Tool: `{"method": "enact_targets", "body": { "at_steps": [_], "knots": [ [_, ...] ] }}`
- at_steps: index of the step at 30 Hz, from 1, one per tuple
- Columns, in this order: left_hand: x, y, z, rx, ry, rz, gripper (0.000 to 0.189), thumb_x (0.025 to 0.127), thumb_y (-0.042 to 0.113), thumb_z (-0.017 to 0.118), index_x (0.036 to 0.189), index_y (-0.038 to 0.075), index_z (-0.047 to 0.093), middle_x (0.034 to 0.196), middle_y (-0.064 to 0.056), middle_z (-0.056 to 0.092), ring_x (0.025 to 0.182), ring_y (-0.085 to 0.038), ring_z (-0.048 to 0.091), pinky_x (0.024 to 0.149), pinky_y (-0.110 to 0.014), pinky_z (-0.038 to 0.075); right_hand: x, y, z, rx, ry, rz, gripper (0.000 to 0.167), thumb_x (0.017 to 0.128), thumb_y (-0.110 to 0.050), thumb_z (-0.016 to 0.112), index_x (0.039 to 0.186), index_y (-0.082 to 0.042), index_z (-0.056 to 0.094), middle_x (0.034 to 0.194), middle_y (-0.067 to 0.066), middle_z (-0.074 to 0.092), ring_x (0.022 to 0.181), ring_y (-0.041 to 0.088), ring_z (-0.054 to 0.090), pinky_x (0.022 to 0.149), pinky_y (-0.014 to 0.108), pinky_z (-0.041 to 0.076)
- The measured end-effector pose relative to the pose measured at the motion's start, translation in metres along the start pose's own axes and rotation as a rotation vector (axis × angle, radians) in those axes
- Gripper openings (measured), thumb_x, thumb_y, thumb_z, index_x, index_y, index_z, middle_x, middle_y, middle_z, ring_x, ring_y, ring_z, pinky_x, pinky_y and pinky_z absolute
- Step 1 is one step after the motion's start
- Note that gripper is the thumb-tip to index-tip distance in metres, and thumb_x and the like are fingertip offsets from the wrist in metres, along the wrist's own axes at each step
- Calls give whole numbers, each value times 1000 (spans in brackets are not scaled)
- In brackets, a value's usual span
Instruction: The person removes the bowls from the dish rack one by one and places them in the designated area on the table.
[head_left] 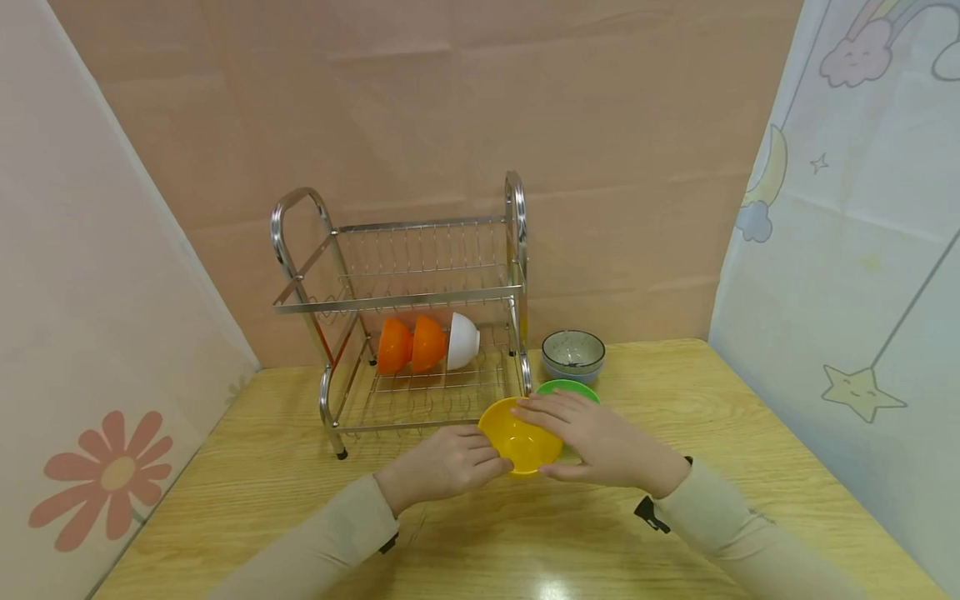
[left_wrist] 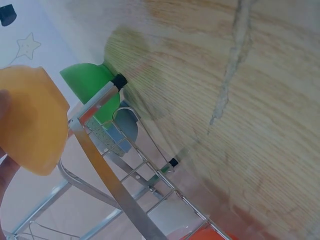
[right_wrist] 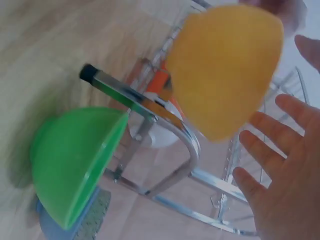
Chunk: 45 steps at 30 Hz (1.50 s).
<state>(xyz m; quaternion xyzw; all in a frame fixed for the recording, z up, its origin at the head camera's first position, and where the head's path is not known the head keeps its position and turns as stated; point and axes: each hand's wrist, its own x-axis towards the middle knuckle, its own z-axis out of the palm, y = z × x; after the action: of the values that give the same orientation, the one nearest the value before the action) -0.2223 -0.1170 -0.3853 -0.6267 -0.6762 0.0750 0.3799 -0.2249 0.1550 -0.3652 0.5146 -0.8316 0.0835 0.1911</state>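
Observation:
A yellow bowl [head_left: 525,446] is held above the table in front of the dish rack, its inside facing me in the head view. My left hand [head_left: 452,461] grips its left rim. Over the bowl's right side reaches my right hand [head_left: 592,437]; in the right wrist view its spread fingers [right_wrist: 272,127] lie close to the rim, and whether they touch cannot be told. Behind that hand, partly hidden, a green bowl [right_wrist: 75,155] stands on the table.
The two-tier metal dish rack [head_left: 397,298] has two orange bowls [head_left: 429,343] and a white bowl [head_left: 462,342] on edge in its lower tier. Right of it a speckled grey bowl [head_left: 573,348] sits stacked on a bluish one [head_left: 572,374]. Cloth walls bound the wooden table [head_left: 465,533].

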Motion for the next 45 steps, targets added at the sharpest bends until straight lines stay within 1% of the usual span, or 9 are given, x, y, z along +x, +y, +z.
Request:
{"method": "enact_targets", "body": {
  "at_steps": [5,11,14,18,22,27,32,39,45],
  "knots": [
    [-1,-2,1,2,-6,1,18,93,18,63,110,14,67,108,4,73,98,-6,69,90,-23,52,-2,-2,11,-42,-8,-74,66,94,-51,56,146,-12,42,147,7,46,136,26,43,111,48,34],
    [0,-2,1,6,-24,1,20,92,18,65,111,14,67,109,4,73,99,-6,69,90,-23,52,-1,2,16,-79,26,-131,71,82,-43,74,138,-8,51,141,9,53,134,28,46,110,50,35],
    [0,-2,1,6,-32,7,20,91,18,66,111,15,68,108,5,73,98,-6,69,91,-23,52,0,2,19,-111,33,-168,68,79,-43,77,133,-9,55,136,6,57,131,27,49,109,51,36],
    [0,-2,1,4,-28,7,17,94,17,62,109,16,68,106,6,73,95,-4,69,90,-22,51,2,0,24,-142,50,-205,57,80,-44,75,126,-13,60,128,2,62,125,24,54,108,49,38],
    [1,-2,1,8,-12,9,16,98,16,56,109,16,68,105,8,73,94,-4,68,90,-21,51,4,-2,27,-137,90,-222,50,76,-38,80,117,-15,64,117,-1,66,117,22,58,106,46,41],
    [1,-1,-1,-3,-12,10,16,97,15,59,110,15,67,107,6,73,97,-5,68,92,-22,51,6,-3,28,-172,123,-240,45,69,-36,86,104,-17,64,105,-5,66,103,16,60,98,38,47],
    [2,-1,-3,-11,-17,15,18,95,15,61,112,15,67,110,5,72,99,-5,68,93,-23,51,6,-5,29,-182,110,-227,41,68,-35,87,97,-19,62,97,-8,64,94,13,60,90,31,49],
    [4,-2,-3,-2,-8,19,17,98,15,56,110,15,68,108,5,73,97,-5,69,92,-23,51,8,-7,32,-203,113,-217,38,68,-35,87,90,-20,60,88,-9,60,83,11,57,78,27,49],
    [4,-1,-2,8,-15,21,17,95,15,62,111,15,68,108,6,73,97,-5,68,92,-24,51,8,-7,32,-206,92,-203,34,69,-32,86,86,-20,59,83,-10,60,79,10,55,75,26,48]
  ]
}}
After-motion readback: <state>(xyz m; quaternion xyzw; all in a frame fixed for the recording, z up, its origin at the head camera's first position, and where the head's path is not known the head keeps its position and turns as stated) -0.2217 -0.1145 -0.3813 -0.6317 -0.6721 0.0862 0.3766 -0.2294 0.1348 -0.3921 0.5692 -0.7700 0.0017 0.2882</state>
